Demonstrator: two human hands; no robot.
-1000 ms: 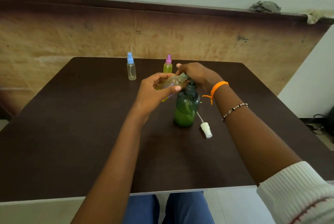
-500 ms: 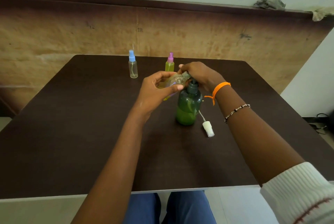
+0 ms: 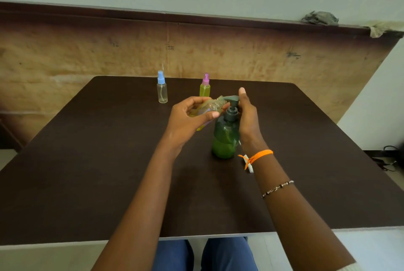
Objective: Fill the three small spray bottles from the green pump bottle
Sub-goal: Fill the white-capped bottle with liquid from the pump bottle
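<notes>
The green pump bottle (image 3: 224, 139) stands mid-table. My left hand (image 3: 188, 122) grips a small uncapped spray bottle (image 3: 209, 105), tilted, with its open neck at the tip of the pump's spout (image 3: 229, 97); there is some yellow-green liquid in it. My right hand (image 3: 249, 117) is against the right side of the raised pump head, one finger pointing up. How its other fingers lie behind the pump is hidden. At the back stand a blue-capped clear bottle (image 3: 162, 91) and a pink-capped bottle (image 3: 204, 89) full of yellow-green liquid.
A white spray cap with its tube (image 3: 250, 167) lies on the dark table (image 3: 109, 161) just right of the pump bottle, partly behind my right wrist. A wooden panel wall runs behind the table's far edge.
My right hand has come off the top of the pump and turned to its right side. The pump head has risen. My left hand still holds the small bottle at the spout.
</notes>
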